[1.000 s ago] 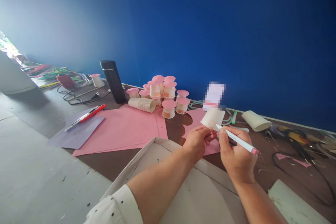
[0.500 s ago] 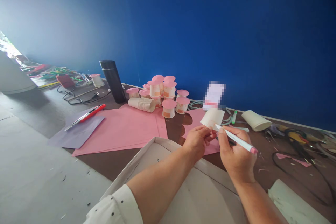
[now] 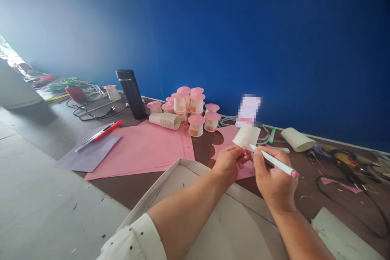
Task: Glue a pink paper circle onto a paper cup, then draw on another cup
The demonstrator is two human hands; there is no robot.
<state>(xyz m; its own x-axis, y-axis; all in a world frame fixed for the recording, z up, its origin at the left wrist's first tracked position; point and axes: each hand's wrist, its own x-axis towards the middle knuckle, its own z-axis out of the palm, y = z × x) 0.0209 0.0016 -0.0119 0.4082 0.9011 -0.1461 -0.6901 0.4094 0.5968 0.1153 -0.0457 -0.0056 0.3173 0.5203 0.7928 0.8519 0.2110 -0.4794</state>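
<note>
Head view: left hand [image 3: 229,164] pinches a white paper cup [image 3: 247,133] low on its near side, fingers closed on it; cup is held tilted above the table [image 3: 122,190], right of the middle. Right hand [image 3: 276,185] grips a white marker pen [image 3: 276,161] like a writing tool, pink end pointing back, tip at the cup wall beside the left fingers; whether it touches, can't tell.

Behind and below the cup: pink sheet [image 3: 224,134] with round bites cut from its left edge. Just behind the cup, a pixelated upright item, details hidden. Left of the hands: cluster of pink-topped paper cups [image 3: 196,126], some stacked, several with orange markings. Nested cup stack [image 3: 164,121] lies on its side before them, then pink paper sheets [image 3: 143,150], purple paper [image 3: 102,156] overlapping those, red utility knife [image 3: 106,131] on the purple. Black thermos [image 3: 131,94] stands near the blue partition [image 3: 213,28].

Right side: green marker [image 3: 272,136], another paper cup [image 3: 297,140] on its side, pink scrap [image 3: 343,185] among cables. White shallow tray [image 3: 225,223] sits under the forearms; left sleeve [image 3: 137,237] white, black dots.
</note>
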